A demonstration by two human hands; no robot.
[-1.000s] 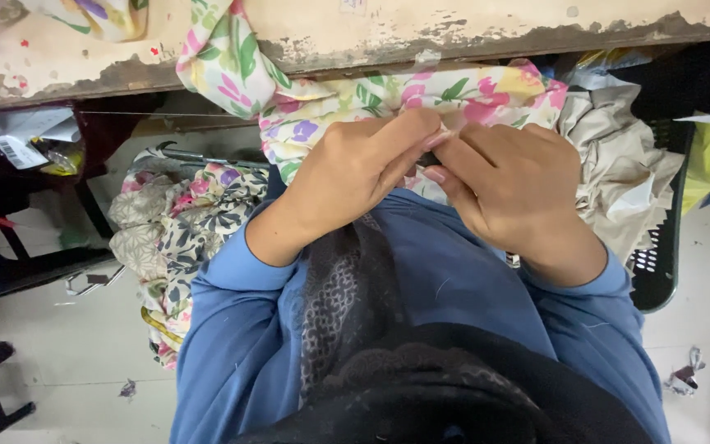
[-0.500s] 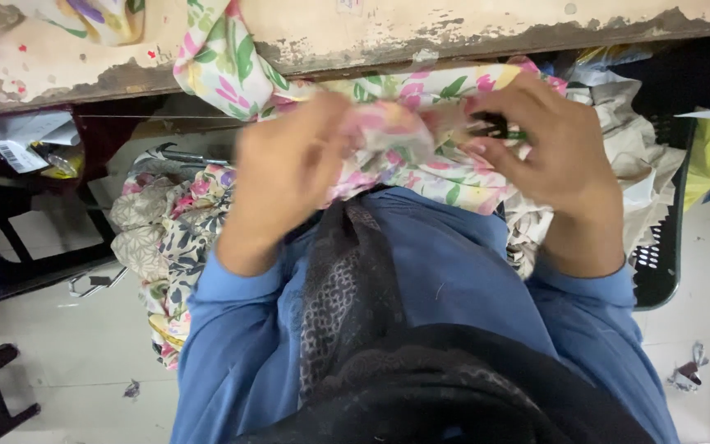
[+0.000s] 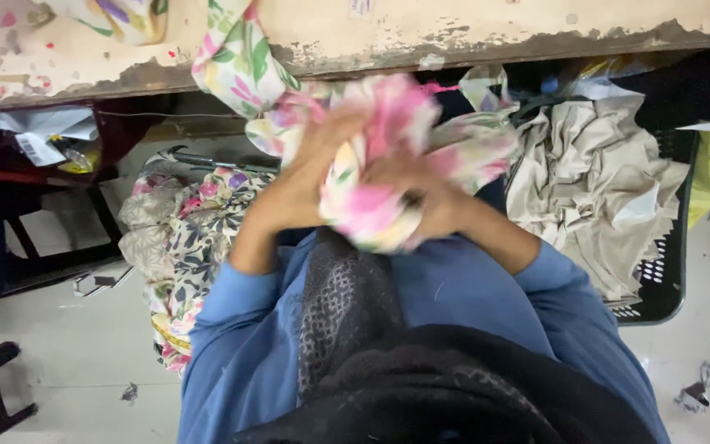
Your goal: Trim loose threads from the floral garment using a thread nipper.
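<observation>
Floral cloth [image 3: 371,205] now bunched between hands.

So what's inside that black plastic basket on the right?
The black basket holds a heap of crumpled beige cloth. Whatever lies beneath that cloth is covered, and the basket's near side is hidden by the blue sleeve.

A floral cloth [image 3: 380,164] — pink blooms, green leaves on cream — is bunched and motion-blurred between the left hand [image 3: 306,185] and the right hand [image 3: 429,201]; one strip trails up from the hands — away over the worn edge above.
</observation>
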